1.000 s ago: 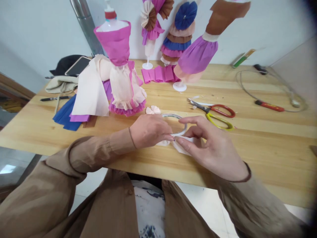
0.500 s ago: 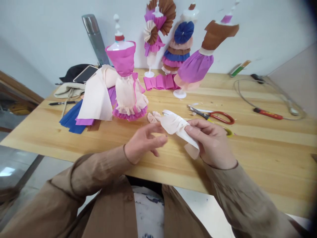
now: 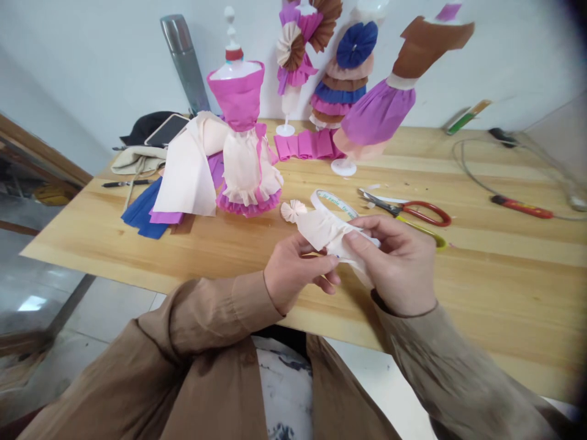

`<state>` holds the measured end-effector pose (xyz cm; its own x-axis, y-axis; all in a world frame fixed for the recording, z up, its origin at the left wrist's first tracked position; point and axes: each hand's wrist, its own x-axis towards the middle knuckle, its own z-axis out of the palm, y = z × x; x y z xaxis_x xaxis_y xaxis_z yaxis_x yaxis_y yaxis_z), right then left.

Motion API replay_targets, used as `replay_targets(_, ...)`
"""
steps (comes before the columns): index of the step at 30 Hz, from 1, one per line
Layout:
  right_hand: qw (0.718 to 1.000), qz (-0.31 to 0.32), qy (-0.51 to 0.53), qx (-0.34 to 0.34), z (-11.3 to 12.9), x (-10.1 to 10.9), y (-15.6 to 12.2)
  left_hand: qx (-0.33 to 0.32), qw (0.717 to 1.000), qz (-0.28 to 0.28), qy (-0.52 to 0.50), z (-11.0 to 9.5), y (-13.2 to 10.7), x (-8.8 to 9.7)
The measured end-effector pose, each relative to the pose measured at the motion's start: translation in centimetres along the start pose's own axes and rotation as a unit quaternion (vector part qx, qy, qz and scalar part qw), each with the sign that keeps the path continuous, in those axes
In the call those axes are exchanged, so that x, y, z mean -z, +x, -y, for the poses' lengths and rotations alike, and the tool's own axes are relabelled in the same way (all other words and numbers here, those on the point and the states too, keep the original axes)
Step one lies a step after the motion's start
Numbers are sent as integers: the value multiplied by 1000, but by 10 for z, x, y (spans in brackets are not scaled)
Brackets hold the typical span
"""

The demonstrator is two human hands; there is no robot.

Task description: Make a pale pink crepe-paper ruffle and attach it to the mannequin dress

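Note:
A cream crepe paper strip (image 3: 323, 233), gathered into small folds, is pinched between the thumb and fingers of my right hand (image 3: 398, 260). My left hand (image 3: 298, 272) closes on the strip's lower edge, its thumb in front and some fingers hidden behind the paper. Just beyond the strip lies a white ring of tape (image 3: 332, 201) with print on its inner side, partly covered by the paper and my right hand. A small pleated pink paper rosette (image 3: 293, 211) rests by the strip's left end.
Scissors (image 3: 403, 211) with red and yellow handles lie to the right. A dress form in a pink and cream paper dress (image 3: 250, 146) stands left of centre, beside crepe paper sheets (image 3: 188, 177). More dressed forms, including one with a purple skirt (image 3: 378, 119), line the wall.
My left hand has moved right and closed from loose fingers onto the strip's lower edge. The view has shifted slightly, and more of the tape ring shows.

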<state>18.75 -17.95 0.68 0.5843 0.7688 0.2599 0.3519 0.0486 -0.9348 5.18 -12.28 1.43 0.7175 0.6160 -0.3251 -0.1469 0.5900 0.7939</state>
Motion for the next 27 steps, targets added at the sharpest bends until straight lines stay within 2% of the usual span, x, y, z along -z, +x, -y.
replay_targets(5,1000,10,-14,5,-2,1,-1,10,1000,27,0,-1,0,3)
replay_targets(10,1000,19,-10,-3,-5,0,-2,-15,999,-19,-32,0,7,3)
replay_targets(14,1000,22,-2,-14,-5,-1,-1,-50,998,-34,-30,5,10,5)
replay_targets(22,999,27,-10,-33,1,-2,3,-65,998,-18,15,6,8,6)
replay_targets(27,998,56,12,-29,7,-1,4,-55,998,-13,14,5,8,5)
